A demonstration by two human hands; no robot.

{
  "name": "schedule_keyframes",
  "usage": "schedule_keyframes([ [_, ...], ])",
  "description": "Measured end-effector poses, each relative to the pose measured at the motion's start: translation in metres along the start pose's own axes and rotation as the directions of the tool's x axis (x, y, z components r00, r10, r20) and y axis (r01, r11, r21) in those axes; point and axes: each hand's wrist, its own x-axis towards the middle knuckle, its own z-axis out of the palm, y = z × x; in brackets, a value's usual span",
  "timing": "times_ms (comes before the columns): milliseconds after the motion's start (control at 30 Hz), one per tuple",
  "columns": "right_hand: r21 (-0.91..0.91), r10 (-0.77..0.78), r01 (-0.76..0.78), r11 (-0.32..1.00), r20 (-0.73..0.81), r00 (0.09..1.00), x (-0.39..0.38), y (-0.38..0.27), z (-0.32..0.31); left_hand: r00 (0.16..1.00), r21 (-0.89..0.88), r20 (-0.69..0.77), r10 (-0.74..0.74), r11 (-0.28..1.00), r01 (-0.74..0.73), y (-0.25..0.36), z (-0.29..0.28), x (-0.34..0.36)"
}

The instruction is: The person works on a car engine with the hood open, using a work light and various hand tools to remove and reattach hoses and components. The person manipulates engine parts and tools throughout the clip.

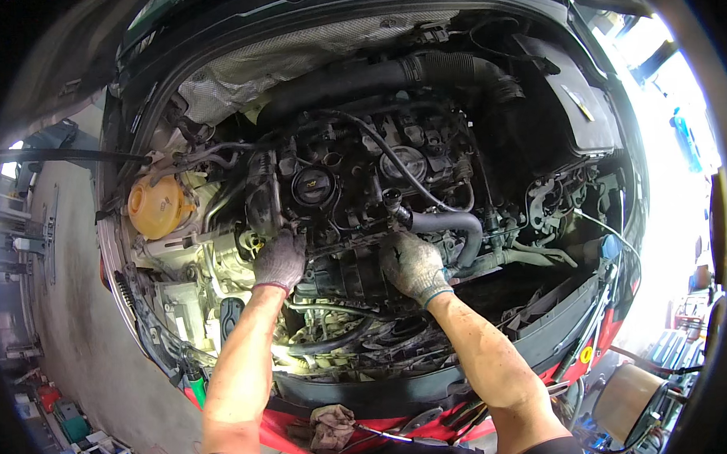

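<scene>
Both my hands, in worn grey work gloves, reach into the front of a car engine [329,148]. My left hand [280,263] is at the engine's front left, beside a dark metal pipe and below the round black oil filler cap [313,185]. Its fingertips are hidden among the parts. My right hand [414,267] curls over the front edge of the engine, next to a thick grey hose [451,222]. The fingers bend down out of sight, so what they grip is hidden. Between the hands lies a black ribbed plastic part [341,274].
An orange coolant tank [159,206] sits at the left, and a black box [564,116] at the back right. A crumpled rag [332,427] and several tools lie along the red front bumper [283,432]. A reel [630,406] stands at the lower right.
</scene>
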Motion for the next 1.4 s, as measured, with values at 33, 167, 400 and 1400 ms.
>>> schedule_keyframes([
  [33, 0.011, -0.009, 0.009, 1.0, 0.0, 1.0, 0.0, 0.001, 0.0, 0.999, 0.03, 0.049, -0.015, 0.999, 0.013, 0.0, -0.007, -0.001],
  [167, 0.069, -0.085, 0.092, 0.993, -0.093, 0.992, -0.002, 0.014, 0.003, 0.98, 0.085, 0.145, -0.135, 0.989, 0.123, 0.031, -0.068, 0.003],
  [400, 0.196, -0.041, 0.058, 0.979, -0.087, 0.995, -0.005, 0.015, 0.006, 0.926, 0.015, -0.362, 0.106, 0.994, -0.108, 0.064, -0.114, 0.072],
  [1400, 0.299, 0.225, -0.098, 0.949, -0.425, 0.877, -0.069, 0.076, -0.077, 0.859, -0.151, -0.141, 0.492, 0.847, -0.51, 0.119, -0.206, -0.049],
])
